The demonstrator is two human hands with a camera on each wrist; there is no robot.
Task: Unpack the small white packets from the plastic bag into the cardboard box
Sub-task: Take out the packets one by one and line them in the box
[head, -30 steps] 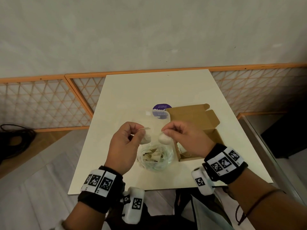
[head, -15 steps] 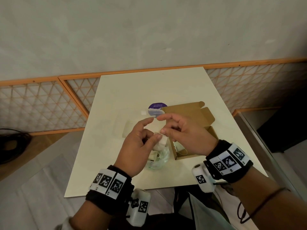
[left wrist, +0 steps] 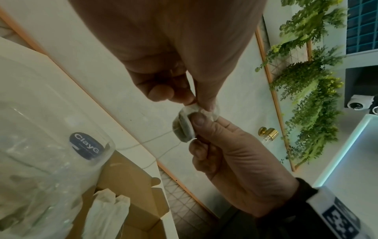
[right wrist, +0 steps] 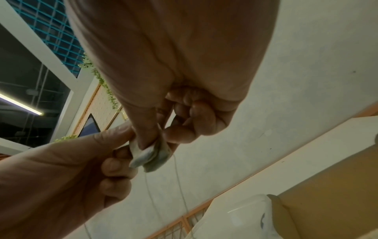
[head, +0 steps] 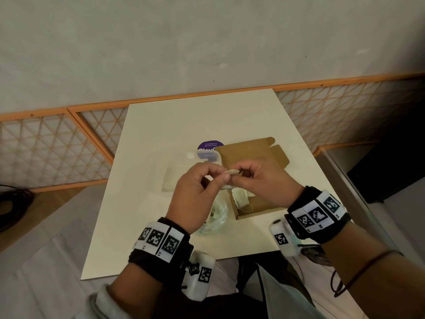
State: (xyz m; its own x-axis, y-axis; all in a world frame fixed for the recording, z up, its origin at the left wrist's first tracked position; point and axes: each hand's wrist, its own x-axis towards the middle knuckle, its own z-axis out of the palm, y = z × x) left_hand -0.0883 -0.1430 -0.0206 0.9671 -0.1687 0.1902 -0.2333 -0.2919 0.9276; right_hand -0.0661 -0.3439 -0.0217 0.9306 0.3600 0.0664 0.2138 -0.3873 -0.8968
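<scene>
Above the table my left hand [head: 219, 178] and right hand [head: 238, 176] meet fingertip to fingertip. Together they pinch two small white packets [head: 230, 172] pressed flat against each other. The left wrist view shows the packets [left wrist: 185, 124] edge-on, with thin strings hanging from them. In the right wrist view the packets [right wrist: 151, 156] sit between my right thumb and fingers. The clear plastic bag [head: 217, 217] lies crumpled under my left hand with more packets inside. The open cardboard box [head: 259, 206] stands right of the bag, holding white packets [head: 240, 196].
A clear plastic container [head: 184, 171] with a purple round sticker [head: 210, 146] lies behind the bag. The box's lid flaps [head: 253, 150] are folded back toward the wall. The cream table [head: 161, 125] ends at an orange-framed lattice partition [head: 57, 146].
My hands were apart, each holding one packet over the bag. They have come together, lifted a little and shifted toward the box, and now both pinch the stacked packets.
</scene>
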